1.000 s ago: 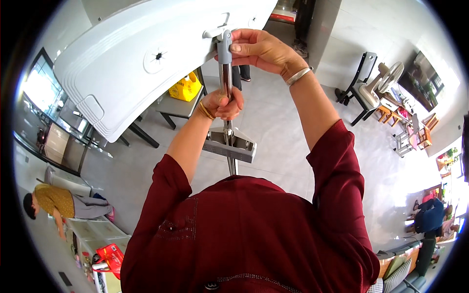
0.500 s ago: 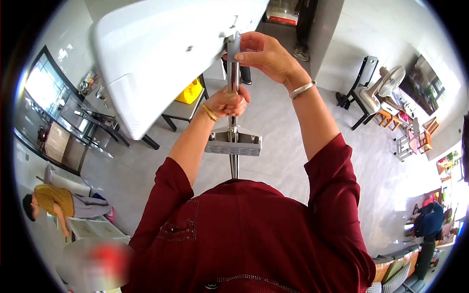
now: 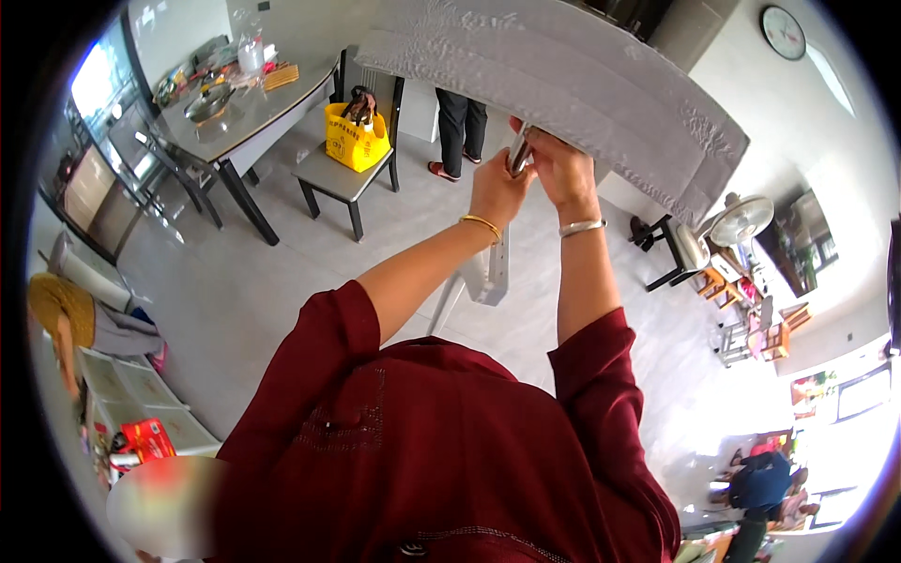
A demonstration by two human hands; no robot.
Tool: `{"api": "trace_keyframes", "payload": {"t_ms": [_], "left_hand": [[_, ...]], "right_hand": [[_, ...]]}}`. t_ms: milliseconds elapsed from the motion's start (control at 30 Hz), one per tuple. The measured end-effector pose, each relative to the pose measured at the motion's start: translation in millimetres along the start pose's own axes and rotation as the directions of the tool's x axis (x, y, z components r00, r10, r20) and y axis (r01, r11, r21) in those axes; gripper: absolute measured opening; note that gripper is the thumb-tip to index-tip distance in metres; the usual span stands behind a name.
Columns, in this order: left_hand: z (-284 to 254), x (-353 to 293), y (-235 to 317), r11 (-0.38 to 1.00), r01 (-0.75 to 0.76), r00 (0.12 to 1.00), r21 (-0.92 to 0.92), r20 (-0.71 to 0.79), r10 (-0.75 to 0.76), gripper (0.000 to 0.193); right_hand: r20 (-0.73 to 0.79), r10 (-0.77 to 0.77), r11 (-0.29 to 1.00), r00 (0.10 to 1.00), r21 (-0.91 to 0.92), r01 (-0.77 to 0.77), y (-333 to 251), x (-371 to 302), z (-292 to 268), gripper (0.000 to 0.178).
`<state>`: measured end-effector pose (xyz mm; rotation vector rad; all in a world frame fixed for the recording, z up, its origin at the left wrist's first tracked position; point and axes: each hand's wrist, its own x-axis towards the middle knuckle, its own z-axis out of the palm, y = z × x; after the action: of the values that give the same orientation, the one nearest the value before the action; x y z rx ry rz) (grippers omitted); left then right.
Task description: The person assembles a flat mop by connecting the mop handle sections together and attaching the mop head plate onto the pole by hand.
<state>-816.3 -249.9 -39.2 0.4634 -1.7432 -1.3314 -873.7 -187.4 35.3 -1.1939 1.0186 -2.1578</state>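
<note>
While both hands are working overhead, the left hand (image 3: 496, 190) is wrapping closed around the upper end of the metal pole (image 3: 517, 150), and the right hand (image 3: 561, 169) is closing on the same pole just beside it, directly under the grey mop pad (image 3: 563, 84). That pad is spreading flat and wide across the top of the view, well above the floor, with a textured cloth face turned toward the camera. A pale wringer bracket (image 3: 492, 267) is sitting lower on the pole, between the forearms.

Handling, as judged: the pole is looking stiff, smooth and possibly slippery, so a full-fist hold near the joint is giving the most control; the pad is looking soft on its face but broad and top-heavy, likely to swing if held far from the hinge.

Packages, left to right: a red box (image 3: 146, 436) is lying near the lower left rim beside white cartons (image 3: 122, 385); a yellow bag (image 3: 355, 136) with dark print is resting on the seat of a grey chair (image 3: 343, 178), near the corner of the dining table (image 3: 235, 117); a round wall clock (image 3: 781, 32) is hanging at upper right.
</note>
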Motion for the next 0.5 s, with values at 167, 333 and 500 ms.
{"api": "trace_keyframes", "payload": {"t_ms": [167, 333, 500], "left_hand": [[-4.0, -10.1, 11.8, 0.985, -0.080, 0.996, 0.154, 0.062, 0.071, 0.031], [-9.2, -0.4, -4.9, 0.977, -0.150, 0.984, 0.150, 0.120, 0.132, 0.033], [-10.0, -35.0, -50.1, 0.958, -0.180, 0.984, 0.223, 0.026, 0.179, 0.033]], "right_hand": [[-0.074, -0.088, 0.992, 0.993, -0.102, 0.080, -0.9, -7.7, 5.5, 0.038], [-0.302, -0.242, 0.951, 0.922, -0.264, 0.163, -19.7, 5.0, 25.4, 0.042], [-0.153, -0.137, 0.781, 0.979, -0.625, 0.011, -18.9, 6.6, 12.9, 0.034]]}}
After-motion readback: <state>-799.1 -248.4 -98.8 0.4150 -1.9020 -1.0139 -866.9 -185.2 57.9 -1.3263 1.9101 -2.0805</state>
